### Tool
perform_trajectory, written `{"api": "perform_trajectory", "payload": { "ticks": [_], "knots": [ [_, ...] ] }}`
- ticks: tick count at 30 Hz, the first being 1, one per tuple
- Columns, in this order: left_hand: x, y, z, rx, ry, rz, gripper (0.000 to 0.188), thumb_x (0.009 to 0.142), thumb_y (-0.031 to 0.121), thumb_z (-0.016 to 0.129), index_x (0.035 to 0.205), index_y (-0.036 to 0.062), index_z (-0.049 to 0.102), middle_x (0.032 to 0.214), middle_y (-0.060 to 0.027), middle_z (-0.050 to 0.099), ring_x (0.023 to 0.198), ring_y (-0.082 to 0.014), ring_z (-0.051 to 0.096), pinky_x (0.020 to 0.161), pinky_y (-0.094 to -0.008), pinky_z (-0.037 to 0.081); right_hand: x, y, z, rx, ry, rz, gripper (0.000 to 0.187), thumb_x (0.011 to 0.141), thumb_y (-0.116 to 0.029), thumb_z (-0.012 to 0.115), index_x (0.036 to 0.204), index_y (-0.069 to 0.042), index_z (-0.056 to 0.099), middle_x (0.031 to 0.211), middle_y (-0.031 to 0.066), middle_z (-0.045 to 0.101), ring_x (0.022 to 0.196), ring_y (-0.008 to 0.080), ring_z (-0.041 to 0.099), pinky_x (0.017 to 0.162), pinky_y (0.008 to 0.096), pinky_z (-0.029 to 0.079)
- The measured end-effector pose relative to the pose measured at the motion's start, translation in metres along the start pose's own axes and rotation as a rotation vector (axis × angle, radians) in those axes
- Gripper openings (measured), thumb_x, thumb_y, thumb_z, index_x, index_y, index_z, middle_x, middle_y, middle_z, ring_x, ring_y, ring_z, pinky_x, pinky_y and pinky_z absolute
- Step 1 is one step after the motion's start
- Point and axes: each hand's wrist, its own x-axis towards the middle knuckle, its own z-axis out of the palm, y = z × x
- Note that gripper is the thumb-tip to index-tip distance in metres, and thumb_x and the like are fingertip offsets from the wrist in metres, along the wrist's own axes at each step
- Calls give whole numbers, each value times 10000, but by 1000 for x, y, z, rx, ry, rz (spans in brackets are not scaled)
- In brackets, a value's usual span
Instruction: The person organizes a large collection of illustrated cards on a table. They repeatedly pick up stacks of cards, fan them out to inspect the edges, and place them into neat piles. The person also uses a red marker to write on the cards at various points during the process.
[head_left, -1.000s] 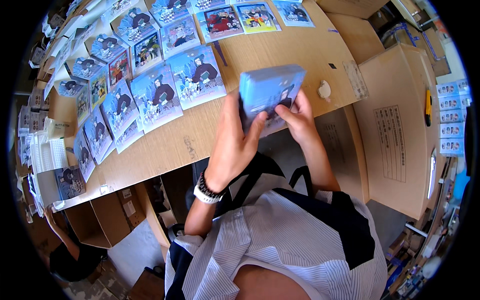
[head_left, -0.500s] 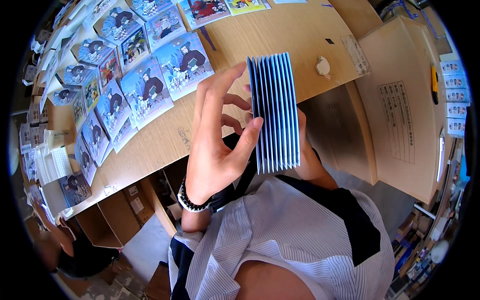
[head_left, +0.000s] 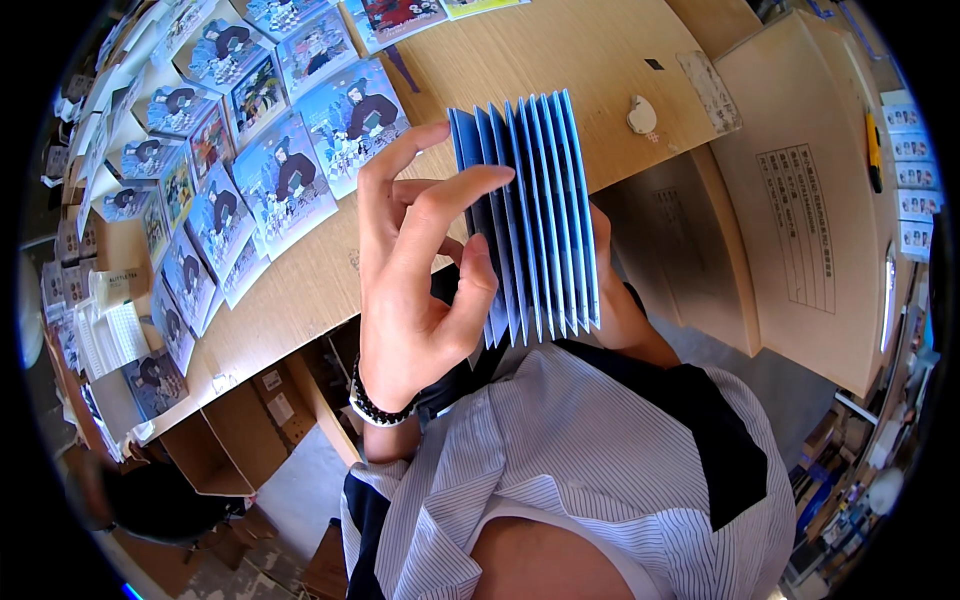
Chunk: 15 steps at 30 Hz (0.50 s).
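Observation:
A fanned row of several thin blue folded cards or booklets (head_left: 545,230) stands on edge in front of my chest, with narrow gaps between them. My right hand (head_left: 612,285) grips the row from behind and along its right side; most of its fingers are hidden by the cards. At the left side is my left hand (head_left: 410,280), wearing a dark beaded bracelet (head_left: 380,405). Its fingers are spread, one fingertip reaching over the upper card edges and the thumb lying near the leftmost cards.
Illustrated blue booklets (head_left: 290,175) cover the left of the wooden table (head_left: 500,60). A whitish round piece (head_left: 641,115) lies toward its right edge. Large cardboard boxes (head_left: 800,220) stand at right, with a yellow-and-black cutter (head_left: 873,150). Someone in black (head_left: 165,500) is at lower left.
The cards on the left have spread wider apart, leaning left. My left hand has shifted slightly left, and one finger now reaches across the card edges.

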Motion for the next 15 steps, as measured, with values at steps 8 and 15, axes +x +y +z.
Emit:
{"api": "perform_trajectory", "payload": {
  "ticks": [8,15],
  "knots": [
    [1,-1,2,69,-14,19,234,823,49,638,1054,29,664,1421,-202,448,1030,-240,609,615,-271,549,5,1,4,-58,-112,-22,478,1011,-331,511,1330,19,579,1197,180,695,1030,260,713,913,424,587],
    [-1,-1,7,75,3,-36,371,783,168,835,1016,30,582,1421,-208,410,985,-253,621,599,-301,591,5,-1,3,-112,32,90,568,995,-345,542,1426,13,453,1282,201,640,1075,274,697,932,430,582]
  ]
}}
